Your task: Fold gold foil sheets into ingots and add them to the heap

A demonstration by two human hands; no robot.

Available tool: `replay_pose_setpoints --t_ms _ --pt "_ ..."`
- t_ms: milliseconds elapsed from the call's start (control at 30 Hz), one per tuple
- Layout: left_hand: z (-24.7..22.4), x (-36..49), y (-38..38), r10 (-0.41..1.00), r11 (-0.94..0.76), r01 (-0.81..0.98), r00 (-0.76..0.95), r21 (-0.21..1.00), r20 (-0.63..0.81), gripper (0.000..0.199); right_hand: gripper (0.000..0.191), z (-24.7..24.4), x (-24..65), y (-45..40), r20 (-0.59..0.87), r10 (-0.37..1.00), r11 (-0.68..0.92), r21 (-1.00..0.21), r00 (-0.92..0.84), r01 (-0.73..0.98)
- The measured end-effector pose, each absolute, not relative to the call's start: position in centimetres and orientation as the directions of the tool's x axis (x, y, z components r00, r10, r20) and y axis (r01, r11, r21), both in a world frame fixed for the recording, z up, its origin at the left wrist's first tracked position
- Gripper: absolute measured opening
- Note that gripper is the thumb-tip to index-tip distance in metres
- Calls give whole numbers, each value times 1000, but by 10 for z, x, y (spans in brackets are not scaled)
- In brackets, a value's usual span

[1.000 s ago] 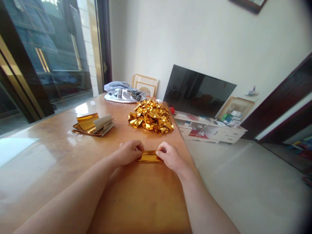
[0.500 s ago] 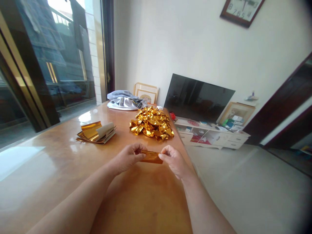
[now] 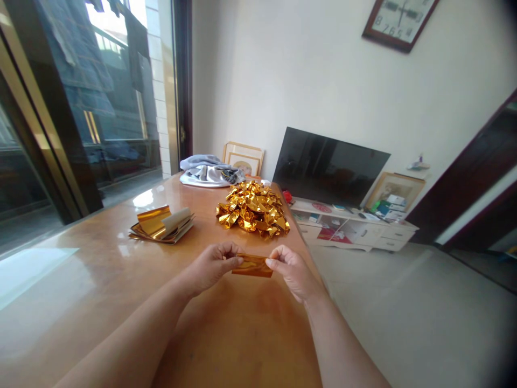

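Stretched between my two hands is a small strip of shiny gold foil paper [image 3: 253, 265], held above the wooden table [image 3: 226, 334]. My left hand [image 3: 218, 265] pinches its left end between thumb and fingers. At the right end, my right hand [image 3: 290, 269] grips it in the same kind of pinch. Just beyond my hands lies a heap of folded gold foil pieces [image 3: 254, 210]. To the left of the heap rests a stack of foil paper sheets [image 3: 161, 225], the top ones curling up.
Folded grey-blue clothes [image 3: 208, 171] lie at the table's far end, near picture frames [image 3: 244, 156]. A large television [image 3: 329, 170] stands over a low white cabinet [image 3: 351, 229] to the right. Sliding glass doors [image 3: 92, 108] are on the left.
Both hands still hold the foil paper, which now shows slightly more of its face below the fingers. The whole view has shifted a little, with things sitting lower in it.
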State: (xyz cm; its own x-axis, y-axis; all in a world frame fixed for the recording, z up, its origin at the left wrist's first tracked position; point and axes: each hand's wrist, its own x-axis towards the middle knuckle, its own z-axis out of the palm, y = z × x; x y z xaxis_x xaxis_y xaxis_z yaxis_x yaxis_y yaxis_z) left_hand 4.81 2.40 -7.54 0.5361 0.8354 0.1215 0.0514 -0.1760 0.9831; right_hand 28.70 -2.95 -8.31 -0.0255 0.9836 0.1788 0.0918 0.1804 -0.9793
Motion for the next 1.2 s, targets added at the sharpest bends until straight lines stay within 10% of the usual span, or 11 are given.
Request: replay_pose_setpoints --t_ms 1200 --pt "-61 51 15 860 -171 34 493 985 133 22 21 -87 288 -27 156 988 155 -987 -12 -32"
